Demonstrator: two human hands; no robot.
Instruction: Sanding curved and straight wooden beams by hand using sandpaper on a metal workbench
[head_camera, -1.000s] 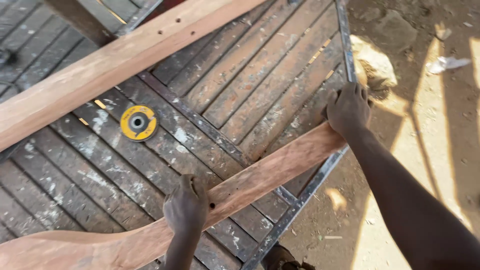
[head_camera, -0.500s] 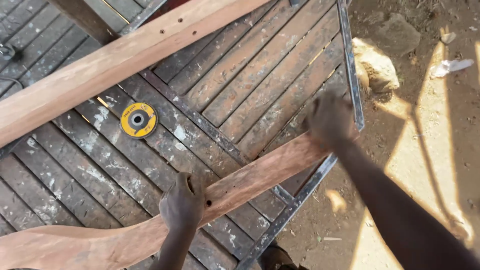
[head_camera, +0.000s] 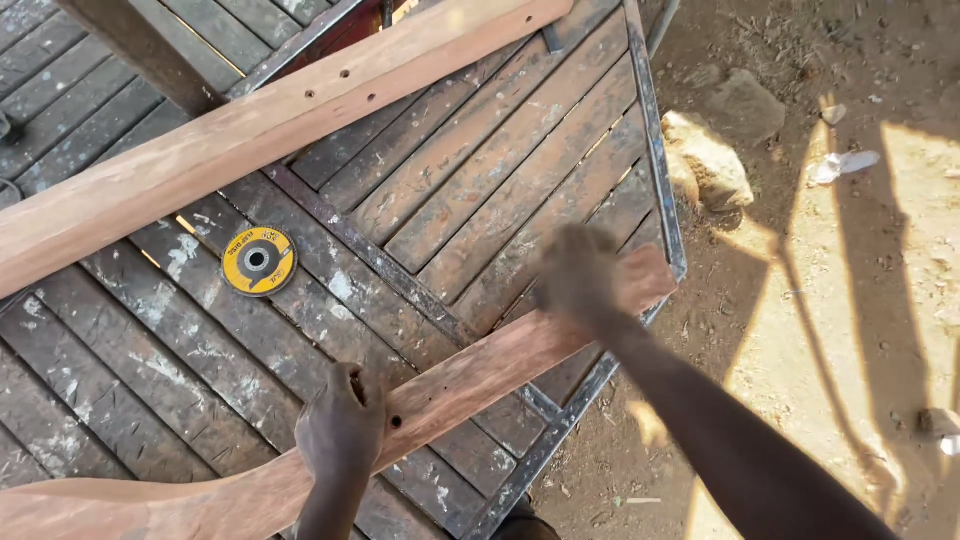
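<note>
A long, reddish-brown curved wooden piece (head_camera: 470, 380) is seen lying slantwise across a worn workbench of grey, paint-flecked wooden slats in a dark metal frame (head_camera: 655, 170). The left hand (head_camera: 340, 430) is pressed down on the top of this piece near its middle, with the fingers folded over its far edge; the piece is pinned under the palm rather than lifted. Just to the right of that hand, two small drilled holes are visible in the wood.

The right hand (head_camera: 580, 275) is blurred, so it cannot be told whether it is spread or closed. It is placed over the far end of the same curved piece, which reaches the corner of the bench frame just beyond the hand; whether the wood is actually touched cannot be told.

Beyond the left hand, well apart from it, a round yellow grinding disc with a dark centre (head_camera: 258, 260) is laid flat on the slats. Farther off still, a second long, straight reddish plank (head_camera: 250, 130) is laid across the bench, with several small holes along its face; it is touched by neither hand.

To the right of the right hand, past the frame edge, bare sandy ground is seen, with a pale rough stone (head_camera: 710, 160) near the bench corner and a small scrap of white litter (head_camera: 840, 165) farther out in the sunlight.
</note>
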